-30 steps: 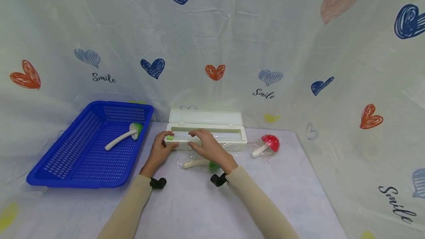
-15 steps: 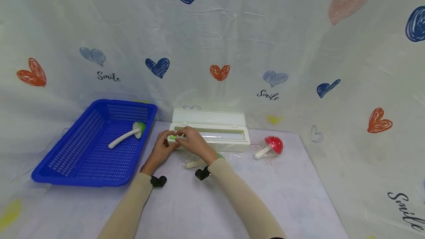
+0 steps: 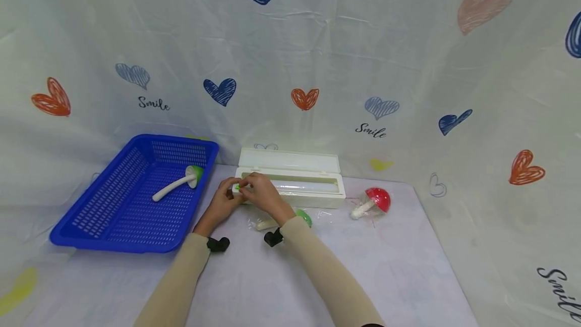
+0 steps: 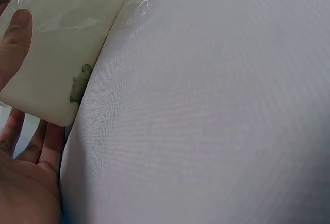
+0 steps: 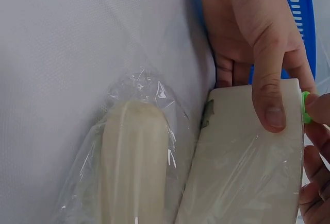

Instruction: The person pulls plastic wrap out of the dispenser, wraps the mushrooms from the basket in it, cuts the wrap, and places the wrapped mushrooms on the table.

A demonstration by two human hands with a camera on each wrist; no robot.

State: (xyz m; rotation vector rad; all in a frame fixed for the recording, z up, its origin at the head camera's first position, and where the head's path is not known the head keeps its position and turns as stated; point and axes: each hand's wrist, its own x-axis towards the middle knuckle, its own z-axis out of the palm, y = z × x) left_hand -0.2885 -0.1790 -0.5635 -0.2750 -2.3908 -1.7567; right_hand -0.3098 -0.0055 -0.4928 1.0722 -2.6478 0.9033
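A white cling film dispenser [image 3: 317, 200] stands against the back wall with its lid [image 3: 290, 159] raised and a film roll [image 3: 308, 186] inside. My left hand [image 3: 222, 203] grips its left end, thumb on the front face in the right wrist view. My right hand [image 3: 263, 195] pinches the small green slide cutter [image 5: 306, 108] at that same end. Clear film [image 5: 252, 167] hangs over the front face. Just before the box lies a green-capped toy mushroom [image 3: 304, 217] in film, partly hidden by my right arm; its pale stem [image 5: 135, 157] shows in the right wrist view.
On the left stands a blue mesh basket [image 3: 113, 245] holding a green-capped mushroom [image 3: 181, 183]. A red-capped mushroom [image 3: 378, 199] in film lies right of the dispenser. Behind everything hangs a heart-printed sheet [image 3: 336, 54].
My right hand has moved left along the dispenser's front to the green cutter beside my left hand. My left hand keeps its grip. The head view has shifted slightly.
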